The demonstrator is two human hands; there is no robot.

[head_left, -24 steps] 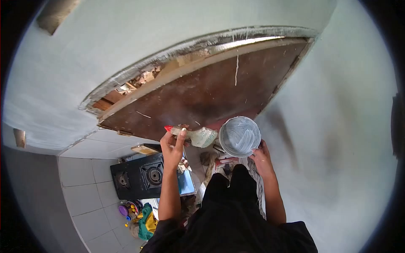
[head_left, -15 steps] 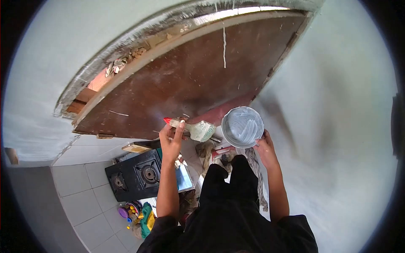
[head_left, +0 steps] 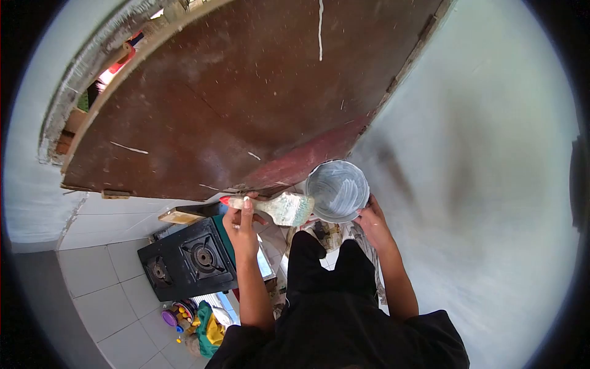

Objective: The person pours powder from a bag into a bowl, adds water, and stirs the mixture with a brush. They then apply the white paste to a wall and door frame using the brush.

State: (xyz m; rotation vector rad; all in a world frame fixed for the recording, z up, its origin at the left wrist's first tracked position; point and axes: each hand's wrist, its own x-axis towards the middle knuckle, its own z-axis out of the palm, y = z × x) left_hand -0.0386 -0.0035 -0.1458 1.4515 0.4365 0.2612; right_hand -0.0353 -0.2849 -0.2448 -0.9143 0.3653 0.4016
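While left fingers [head_left: 247, 214] hold the paintbrush [head_left: 286, 210], its greenish marks [head_left: 301, 210] are illegible.

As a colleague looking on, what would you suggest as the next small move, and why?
Probably bring the brush slightly over the bucket and dip: the left hand holds the brush with its bristle end beside the rim, while the right hand supports the bucket, whose open top shows white streaks inside.
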